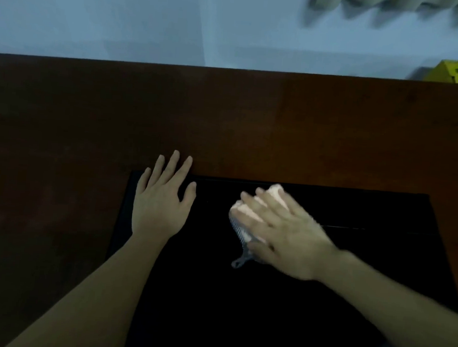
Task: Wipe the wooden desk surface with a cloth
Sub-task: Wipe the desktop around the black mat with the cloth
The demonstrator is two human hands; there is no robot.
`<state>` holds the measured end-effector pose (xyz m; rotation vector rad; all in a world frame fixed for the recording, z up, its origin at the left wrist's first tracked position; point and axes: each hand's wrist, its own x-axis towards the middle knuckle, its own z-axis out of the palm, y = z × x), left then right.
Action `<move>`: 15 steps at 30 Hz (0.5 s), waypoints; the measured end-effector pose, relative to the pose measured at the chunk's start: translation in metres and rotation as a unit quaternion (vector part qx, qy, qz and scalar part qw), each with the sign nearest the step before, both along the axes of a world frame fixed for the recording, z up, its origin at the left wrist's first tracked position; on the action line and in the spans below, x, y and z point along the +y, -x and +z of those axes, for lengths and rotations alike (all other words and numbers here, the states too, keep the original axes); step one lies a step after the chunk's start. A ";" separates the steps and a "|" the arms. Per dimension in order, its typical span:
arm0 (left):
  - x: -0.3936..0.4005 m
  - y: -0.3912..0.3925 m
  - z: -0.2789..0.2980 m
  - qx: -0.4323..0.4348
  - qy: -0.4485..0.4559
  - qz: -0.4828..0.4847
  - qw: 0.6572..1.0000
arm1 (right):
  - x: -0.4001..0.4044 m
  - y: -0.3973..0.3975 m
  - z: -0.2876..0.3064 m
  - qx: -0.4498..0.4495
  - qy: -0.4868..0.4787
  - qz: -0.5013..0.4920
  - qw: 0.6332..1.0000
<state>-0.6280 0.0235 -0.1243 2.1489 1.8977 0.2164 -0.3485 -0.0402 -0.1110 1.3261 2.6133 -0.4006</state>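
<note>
Wooden desk [254, 120] fills frame; black mat [352, 265] at 6 o'clock. Judgement: wipe w/ flat even pressure, overlapping strokes, brace w/ free hand. Left hand [159, 203] at 9 o'clock of the cloth, fingers straight, spread, flat on mat edge, holds nothing. Right hand [286, 232] fingers extended, pressing pink-grey cloth [246, 215] onto mat, center frame; blurred.

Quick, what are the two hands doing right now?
Left hand: open, flat on the black mat, holding nothing.
Right hand: open, straight fingers pressing the cloth onto the mat.
</note>
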 end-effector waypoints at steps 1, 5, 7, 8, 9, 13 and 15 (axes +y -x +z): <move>0.001 0.001 0.000 -0.003 0.001 -0.001 1.000 | 0.019 -0.008 0.000 -0.009 -0.007 -0.005 1.000; 0.002 0.003 -0.001 -0.008 0.011 -0.001 1.000 | 0.097 -0.025 -0.001 -0.042 -0.035 -0.140 0.989; 0.001 0.001 -0.001 -0.007 0.005 0.004 1.000 | 0.118 -0.018 0.001 -0.041 -0.029 -0.198 0.979; 0.000 0.001 -0.001 -0.005 0.003 0.006 1.000 | 0.121 -0.010 0.002 -0.044 -0.026 -0.222 0.974; 0.000 0.000 0.000 -0.002 0.005 0.007 1.000 | 0.118 -0.001 0.004 -0.048 -0.022 -0.241 0.969; -0.001 -0.003 0.003 0.018 0.020 0.010 1.000 | 0.054 0.018 0.005 -0.046 -0.030 -0.203 0.978; -0.002 -0.004 0.004 0.024 0.018 0.014 0.999 | 0.009 0.009 0.008 -0.014 -0.007 -0.137 0.991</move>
